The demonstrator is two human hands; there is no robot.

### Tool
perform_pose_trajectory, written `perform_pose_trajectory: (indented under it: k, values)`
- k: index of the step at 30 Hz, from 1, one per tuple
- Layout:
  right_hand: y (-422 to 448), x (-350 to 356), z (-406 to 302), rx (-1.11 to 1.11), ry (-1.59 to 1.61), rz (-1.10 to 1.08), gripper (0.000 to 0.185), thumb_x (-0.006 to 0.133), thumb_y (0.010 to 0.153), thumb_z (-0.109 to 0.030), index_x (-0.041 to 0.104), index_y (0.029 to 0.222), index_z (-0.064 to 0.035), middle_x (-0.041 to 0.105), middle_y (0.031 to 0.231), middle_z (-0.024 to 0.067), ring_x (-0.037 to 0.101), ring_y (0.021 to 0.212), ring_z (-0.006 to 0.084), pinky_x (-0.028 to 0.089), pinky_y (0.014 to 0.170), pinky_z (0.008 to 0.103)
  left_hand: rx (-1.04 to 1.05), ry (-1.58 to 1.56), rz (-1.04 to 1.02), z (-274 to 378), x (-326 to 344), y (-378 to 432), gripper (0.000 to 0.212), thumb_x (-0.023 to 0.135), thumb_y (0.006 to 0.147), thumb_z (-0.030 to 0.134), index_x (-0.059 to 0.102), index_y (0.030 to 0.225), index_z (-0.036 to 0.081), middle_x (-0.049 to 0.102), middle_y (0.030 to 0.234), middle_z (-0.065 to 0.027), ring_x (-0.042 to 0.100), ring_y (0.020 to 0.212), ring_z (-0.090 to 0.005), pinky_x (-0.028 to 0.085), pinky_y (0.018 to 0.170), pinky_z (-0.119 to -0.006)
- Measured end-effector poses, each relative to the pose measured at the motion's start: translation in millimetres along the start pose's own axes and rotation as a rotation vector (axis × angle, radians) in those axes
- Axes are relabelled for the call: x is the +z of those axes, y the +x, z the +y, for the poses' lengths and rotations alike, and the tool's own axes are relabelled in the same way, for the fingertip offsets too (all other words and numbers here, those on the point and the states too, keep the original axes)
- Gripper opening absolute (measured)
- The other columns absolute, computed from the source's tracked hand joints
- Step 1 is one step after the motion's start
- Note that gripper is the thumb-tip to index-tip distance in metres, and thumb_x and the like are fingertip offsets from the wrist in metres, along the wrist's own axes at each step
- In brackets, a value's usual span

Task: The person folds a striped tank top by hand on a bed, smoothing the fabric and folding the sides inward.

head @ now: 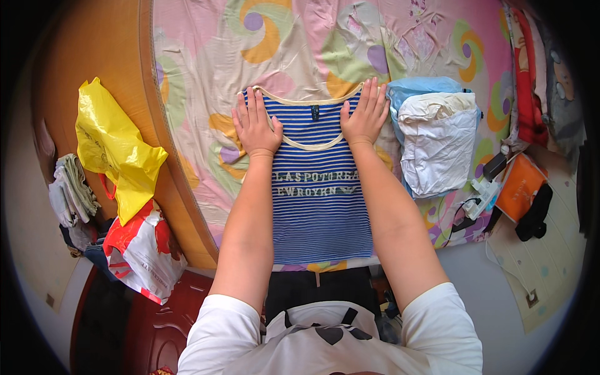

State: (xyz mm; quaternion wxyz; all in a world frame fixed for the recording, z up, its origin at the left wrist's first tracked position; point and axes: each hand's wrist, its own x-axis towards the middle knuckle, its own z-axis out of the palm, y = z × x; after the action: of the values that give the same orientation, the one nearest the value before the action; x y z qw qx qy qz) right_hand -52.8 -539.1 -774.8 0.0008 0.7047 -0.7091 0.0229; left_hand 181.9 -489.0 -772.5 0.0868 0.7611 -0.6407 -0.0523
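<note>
A blue-and-white striped shirt (318,220) with a cream neckline and lettering on its front lies flat on a patterned bed sheet (290,47), its lower hem near the bed's front edge. My left hand (257,125) rests palm down on the shirt's upper left shoulder, fingers pointing away from me. On the upper right shoulder my right hand (365,115) lies flat in the same way, its thumb on the striped cloth. Neither hand grips the fabric. Parts of the shirt's sides are hidden under my hands and forearms.
Folded white cloth (438,145) sits on a light blue bag (422,86) at the right. At the left are a yellow plastic bag (115,145), a red-and-white bag (145,253) and folded clothes (72,187). A power strip (483,199) and an orange bag (520,187) lie far right.
</note>
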Motion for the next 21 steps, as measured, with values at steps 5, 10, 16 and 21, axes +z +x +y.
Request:
perform_pose_trajectory:
  k: [5, 10, 16, 21]
  values:
    - [-2, 2, 0, -0.012, -0.025, 0.029, 0.076, 0.050, 0.087, -0.043, 0.033, 0.152, -0.0068, 0.028, 0.160, 0.0085, 0.022, 0.149, 0.0301, 0.021, 0.117, 0.0501, -0.002, -0.016, 0.027, -2, 1, -3, 0.071, 0.049, 0.082, 0.034, 0.040, 0.149, 0.009, 0.031, 0.160, -0.0064, 0.023, 0.149, -0.0272, 0.015, 0.120, -0.049]
    - [-3, 7, 1, -0.018, -0.012, 0.077, 0.075, 0.050, 0.087, -0.042, 0.034, 0.151, -0.0072, 0.029, 0.160, 0.0083, 0.022, 0.149, 0.0297, 0.022, 0.117, 0.0505, -0.001, 0.016, 0.050, -2, 4, -4, 0.071, 0.049, 0.082, 0.034, 0.041, 0.148, 0.010, 0.032, 0.159, -0.0057, 0.024, 0.149, -0.0266, 0.015, 0.120, -0.049]
    - [-4, 10, 2, -0.022, 0.014, 0.103, 0.074, 0.050, 0.086, -0.041, 0.036, 0.150, -0.0070, 0.030, 0.159, 0.0082, 0.023, 0.149, 0.0298, 0.021, 0.117, 0.0506, 0.008, 0.006, 0.085, -3, 7, -5, 0.070, 0.049, 0.082, 0.034, 0.042, 0.148, 0.010, 0.035, 0.158, -0.0060, 0.026, 0.148, -0.0270, 0.015, 0.120, -0.049]
    - [-5, 12, 3, -0.018, 0.012, 0.126, 0.074, 0.050, 0.086, -0.041, 0.036, 0.150, -0.0075, 0.030, 0.159, 0.0076, 0.023, 0.148, 0.0295, 0.021, 0.117, 0.0509, 0.028, 0.026, 0.095, -1, 5, -5, 0.068, 0.046, 0.085, 0.034, 0.041, 0.148, 0.007, 0.035, 0.157, -0.0076, 0.025, 0.148, -0.0271, 0.016, 0.119, -0.048]
